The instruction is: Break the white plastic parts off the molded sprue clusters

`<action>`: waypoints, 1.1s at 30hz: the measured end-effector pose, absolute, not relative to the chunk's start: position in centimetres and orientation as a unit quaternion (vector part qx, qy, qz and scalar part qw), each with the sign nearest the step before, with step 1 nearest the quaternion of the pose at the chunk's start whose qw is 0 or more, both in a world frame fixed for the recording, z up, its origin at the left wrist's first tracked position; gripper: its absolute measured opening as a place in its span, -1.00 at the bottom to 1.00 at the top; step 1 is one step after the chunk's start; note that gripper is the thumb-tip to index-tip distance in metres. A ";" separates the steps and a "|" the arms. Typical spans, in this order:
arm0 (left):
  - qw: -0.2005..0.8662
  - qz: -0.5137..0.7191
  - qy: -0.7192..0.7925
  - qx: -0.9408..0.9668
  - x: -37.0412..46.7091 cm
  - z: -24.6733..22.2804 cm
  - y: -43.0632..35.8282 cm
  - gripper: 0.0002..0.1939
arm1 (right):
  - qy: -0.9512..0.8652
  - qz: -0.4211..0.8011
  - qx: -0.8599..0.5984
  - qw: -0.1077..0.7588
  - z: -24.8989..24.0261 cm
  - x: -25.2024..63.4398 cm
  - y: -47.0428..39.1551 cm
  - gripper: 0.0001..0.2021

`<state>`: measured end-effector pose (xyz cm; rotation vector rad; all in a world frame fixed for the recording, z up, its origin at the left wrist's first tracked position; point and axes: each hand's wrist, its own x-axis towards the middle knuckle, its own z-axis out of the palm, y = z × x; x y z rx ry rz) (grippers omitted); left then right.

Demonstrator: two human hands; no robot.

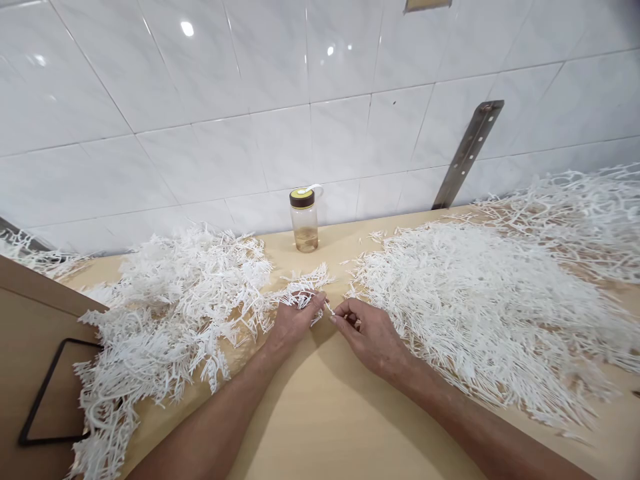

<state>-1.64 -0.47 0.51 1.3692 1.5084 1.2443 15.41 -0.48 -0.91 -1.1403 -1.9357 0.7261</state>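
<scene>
Near the middle of the table, my left hand (299, 319) is closed around a bunch of white branching plastic sprigs (300, 299), which fan out past its fingers. My right hand (367, 332) is beside it, thumb and forefinger pinching the tip of a thin white piece that reaches across from the left hand. More white sprigs (185, 287) are heaped in a tangle to the left of my left hand. To the right spreads a wide pile of slender white pieces (475, 300), close to my right hand.
A clear bottle (305, 223) with a dark and yellow lid stands behind my hands against the tiled wall (280, 153). A metal bracket (467, 157) leans there at right. Branched white frames (590, 213) lie at far right. A brown panel with a black handle (45, 393) borders the left.
</scene>
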 end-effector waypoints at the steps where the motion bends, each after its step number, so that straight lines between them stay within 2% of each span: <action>1: 0.364 0.493 0.590 0.526 -1.7 0.4 -0.3 -0.66 | -0.762 0.284 -0.442 0.380 -0.9 15.4 -0.6 -0.86; 7: 0.440 0.509 0.604 0.427 -2.0 0.3 0.0 -0.57 | -0.788 0.256 -0.412 0.378 -0.9 15.2 -1.0 -0.88; 13: 0.493 0.498 0.559 0.444 -1.5 1.2 -0.6 -0.40 | -0.743 0.167 -0.493 0.420 -0.5 17.0 1.1 -0.93; 20: 0.506 0.485 0.555 0.448 -1.7 1.2 -0.7 -0.45 | -0.739 0.048 -0.524 0.420 0.0 18.9 2.6 -0.80; 26: 0.427 0.466 0.572 0.523 -1.1 1.6 -1.1 -0.56 | -0.742 0.149 -0.478 0.446 0.2 17.9 1.8 -0.84; 29: 0.398 0.484 0.575 0.526 -0.8 1.1 -1.0 -0.61 | -0.749 0.224 -0.461 0.419 0.2 17.2 1.0 -0.82; 33: 0.418 0.461 0.585 0.520 -0.9 0.3 -0.7 -0.63 | -0.736 0.340 -0.459 0.363 -0.1 16.4 0.3 -0.76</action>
